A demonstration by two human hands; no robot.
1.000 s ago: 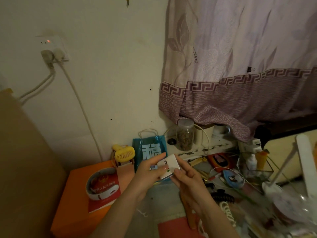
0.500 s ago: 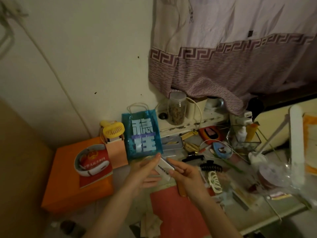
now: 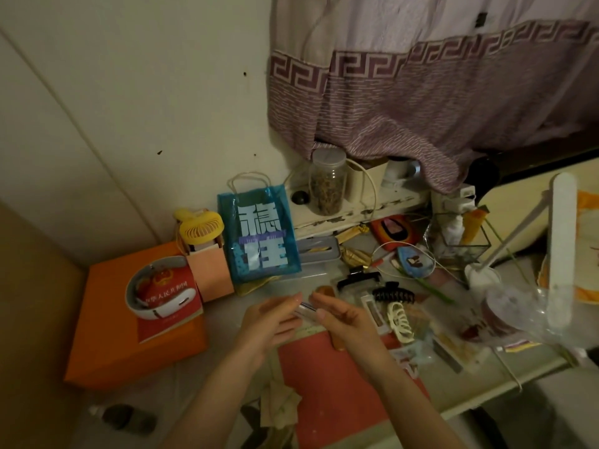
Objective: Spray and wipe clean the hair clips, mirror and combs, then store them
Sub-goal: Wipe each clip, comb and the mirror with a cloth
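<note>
My two hands meet above the cluttered table with a small flat white case (image 3: 306,309) between them, seen edge-on. My right hand (image 3: 346,322) pinches the case between thumb and forefinger. My left hand (image 3: 270,320) has its fingers straight, the tips touching the case's other end. To the right on the table lie two black claw clips (image 3: 356,277) (image 3: 393,294) and a cream claw clip (image 3: 400,322). A brown comb-like piece (image 3: 338,343) lies partly under my right hand.
A red mat (image 3: 324,384) lies beneath my wrists with a crumpled tissue (image 3: 278,406) at its left. A blue bag (image 3: 259,241), yellow fan (image 3: 201,228) and orange box (image 3: 107,335) stand left. A jar (image 3: 325,186) and white lamp (image 3: 564,247) stand behind and right.
The view tilted down toward the table. The white case turned from flat-on to edge-on, and both hands dropped lower over the red mat.
</note>
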